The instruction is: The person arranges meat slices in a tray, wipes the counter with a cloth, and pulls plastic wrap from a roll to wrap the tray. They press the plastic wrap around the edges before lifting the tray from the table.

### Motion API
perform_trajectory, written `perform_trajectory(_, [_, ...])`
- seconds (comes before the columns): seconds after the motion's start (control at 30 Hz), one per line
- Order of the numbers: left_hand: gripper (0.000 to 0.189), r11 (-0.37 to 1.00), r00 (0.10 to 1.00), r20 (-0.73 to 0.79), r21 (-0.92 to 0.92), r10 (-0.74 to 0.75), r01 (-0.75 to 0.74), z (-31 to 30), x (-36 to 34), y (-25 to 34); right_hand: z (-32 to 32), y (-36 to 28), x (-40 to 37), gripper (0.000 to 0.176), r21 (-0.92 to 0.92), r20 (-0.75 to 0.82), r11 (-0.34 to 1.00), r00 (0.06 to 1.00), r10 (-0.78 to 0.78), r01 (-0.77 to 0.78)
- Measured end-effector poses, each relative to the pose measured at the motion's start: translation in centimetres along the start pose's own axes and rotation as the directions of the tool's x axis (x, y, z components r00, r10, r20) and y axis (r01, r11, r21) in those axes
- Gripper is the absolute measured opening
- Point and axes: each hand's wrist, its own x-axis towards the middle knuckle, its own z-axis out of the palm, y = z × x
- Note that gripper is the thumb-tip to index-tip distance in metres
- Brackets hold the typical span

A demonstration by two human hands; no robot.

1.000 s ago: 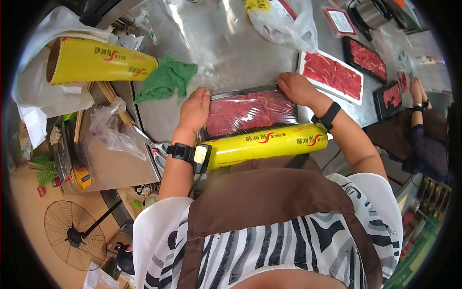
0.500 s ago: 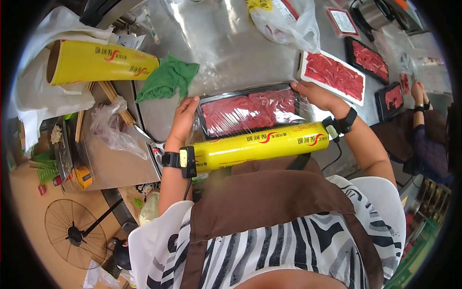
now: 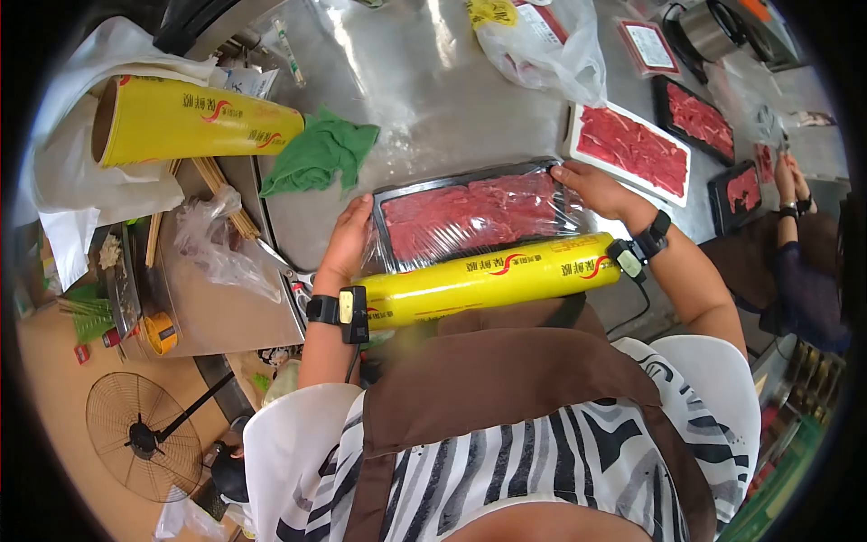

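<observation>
A black tray of red meat slices [image 3: 474,217] is between my hands, under clear plastic wrap [image 3: 515,226] that is wrinkled and shiny. My left hand [image 3: 348,239] grips the left end, thumb along the edge and other fingers mostly hidden. At the upper right corner, my right hand [image 3: 601,191] holds the tray, its thumb on the rim and its fingers underneath. A yellow cling film roll [image 3: 488,277] lies between the tray and my apron, close to both wrists.
Another yellow roll [image 3: 194,122] and a green cloth [image 3: 323,154] are at left, with scissors [image 3: 293,275] nearby. A white meat tray [image 3: 632,149], black meat trays [image 3: 695,117] and a plastic bag [image 3: 551,54] are at right. Another person's hands [image 3: 792,183] are beyond them.
The whole view has shifted slightly. Both hands still hold the tray, and the wrap shows more creases towards its right end.
</observation>
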Motion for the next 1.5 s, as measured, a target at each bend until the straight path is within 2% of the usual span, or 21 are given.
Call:
perform_trajectory(0.1, [0.048, 1.0, 0.999, 0.05, 0.013, -0.016, 0.016, -0.5, 0.5, -0.6, -0.6, -0.2, -0.1, 0.06, -0.061, 0.082, 0.998, 0.996, 0.038, -0.033])
perform_trajectory(0.23, [0.048, 0.995, 0.998, 0.057, 0.093, -0.04, 0.034, -0.3, -0.1, 0.2, -0.6, 0.7, 0.3, 0.053, -0.028, 0.099, 1.0, 0.995, -0.006, 0.009])
perform_trajectory(0.3, [0.045, 0.996, 0.996, 0.085, -0.089, -0.011, 0.019, 0.9, -1.6, 0.8, 0.2, 0.3, -0.2, 0.053, 0.001, 0.061, 1.0, 0.998, 0.007, -0.008])
perform_trajectory(0.37, [0.044, 0.995, 0.996, 0.09, -0.098, -0.017, 0.026, 0.0, -1.7, -0.1, 0.5, -0.1, -0.3, 0.053, 0.028, 0.025, 0.999, 1.0, 0.016, -0.016])
perform_trajectory(0.43, [0.042, 0.994, 0.995, 0.099, -0.104, -0.028, 0.039, -0.6, -1.4, -0.5, 0.5, -0.4, -0.4, 0.052, -0.093, 0.053, 0.996, 0.998, 0.015, -0.01])
perform_trajectory(0.53, [0.034, 0.997, 0.994, 0.099, -0.073, 0.036, -0.029, -1.2, -1.3, -0.4, 1.5, -0.7, -0.9, 0.05, 0.003, 0.002, 1.0, 1.0, 0.003, -0.003])
perform_trajectory(0.6, [0.035, 0.982, 0.993, 0.1, 0.172, 0.059, -0.075, -1.7, -1.3, 0.0, 1.6, -0.9, -1.2, 0.049, 0.021, -0.035, 1.0, 0.999, -0.019, 0.02])
perform_trajectory(0.7, [0.033, 0.955, 0.992, 0.09, 0.272, 0.093, -0.114, -1.3, -2.0, 0.7, 1.7, -1.0, -1.5, 0.05, -0.044, -0.012, 0.999, 0.999, -0.032, 0.032])
perform_trajectory(0.73, [0.033, 0.955, 0.991, 0.083, 0.271, 0.102, -0.121, -1.3, -1.9, 0.5, 2.1, -0.8, -1.7, 0.05, 0.031, -0.036, 0.999, 0.999, -0.035, 0.036])
perform_trajectory(0.77, [0.033, 0.916, 0.98, 0.094, 0.348, 0.177, -0.199, -1.4, -1.7, 0.2, 2.3, -0.6, -1.8, 0.051, 0.108, -0.06, 0.993, 0.998, -0.033, 0.04])
perform_trajectory(0.83, [0.033, 0.864, 0.962, 0.104, 0.422, 0.253, -0.273, -1.5, -1.5, 0.2, 2.4, 0.2, -1.3, 0.05, 0.045, -0.064, 0.999, 0.998, -0.013, 0.016])
perform_trajectory(0.9, [0.034, 0.606, 0.921, 0.102, 0.724, 0.377, -0.329, -1.6, -1.6, 0.5, 2.9, 1.3, -0.9, 0.048, 0.23, -0.099, 0.97, 0.994, -0.054, 0.076])
perform_trajectory(0.93, [0.034, 0.606, 0.918, 0.096, 0.724, 0.385, -0.33, -1.5, -1.6, 0.4, 3.4, 1.0, -1.2, 0.046, 0.274, -0.127, 0.956, 0.989, -0.07, 0.103])
perform_trajectory(0.97, [0.032, 0.827, 0.963, 0.064, 0.5, 0.262, -0.258, -1.4, -1.5, 0.3, 3.5, 1.1, -1.1, 0.046, 0.27, -0.124, 0.957, 0.989, -0.079, 0.11])
perform_trajectory(1.0, [0.031, 0.962, 0.989, 0.074, 0.232, 0.128, -0.142, -1.3, -1.5, 0.1, 3.8, 1.2, -1.0, 0.046, 0.297, -0.147, 0.943, 0.983, -0.11, 0.15])
perform_trajectory(1.03, [0.031, 0.961, 0.988, 0.072, 0.233, 0.134, -0.148, -1.3, -1.4, -0.3, 4.1, 1.1, -1.1, 0.046, 0.325, -0.173, 0.926, 0.975, -0.14, 0.191])
perform_trajectory(1.1, [0.032, 0.983, 0.99, 0.041, -0.131, 0.134, -0.127, -1.1, -1.5, -0.7, 4.1, 1.0, -1.4, 0.047, 0.373, -0.171, 0.914, 0.98, -0.1, 0.159])
perform_trajectory(1.2, [0.027, 0.964, 0.985, 0.127, -0.254, 0.12, -0.084, -1.3, -2.3, 0.4, 4.2, 0.5, -1.8, 0.047, 0.421, -0.205, 0.883, 0.97, -0.132, 0.209])
perform_trajectory(1.37, [0.014, 0.97, 0.986, 0.126, -0.233, 0.104, -0.073, -1.9, -1.8, -0.6, 3.9, 1.4, -1.2, 0.047, 0.441, -0.218, 0.866, 0.964, -0.153, 0.237])
perform_trajectory(1.43, [0.01, 0.975, 0.988, 0.101, -0.204, 0.114, -0.092, -2.0, -1.5, -0.7, 3.9, 1.5, -1.2, 0.048, 0.369, -0.253, 0.887, 0.948, -0.192, 0.278])
perform_trajectory(1.5, [0.005, 0.94, 0.982, 0.178, -0.342, 0.067, -0.002, -2.1, -1.7, -0.3, 4.3, 0.9, -1.6, 0.047, 0.35, -0.304, 0.883, 0.929, -0.21, 0.314])
